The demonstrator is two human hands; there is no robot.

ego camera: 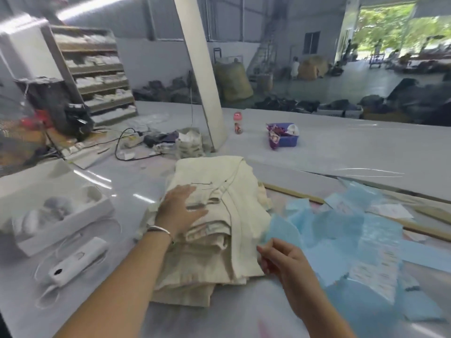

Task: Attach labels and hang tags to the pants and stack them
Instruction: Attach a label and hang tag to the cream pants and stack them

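Observation:
A stack of folded cream pants (219,215) lies in the middle of the white table. My left hand (180,211) rests flat on the top pair, fingers spread, a silver bracelet on its wrist. My right hand (280,259) is at the stack's right edge and pinches a light blue label sheet (280,230) between thumb and fingers. More blue label sheets (366,240) lie scattered on the table to the right, some with printed white labels.
A white tagging gun (75,262) and a white box (56,215) of pale items sit at left. Farther back stand a blue basket (284,136), a pink bottle (238,123), cables and a white pillar (202,76). A wooden strip (305,193) crosses the table at right.

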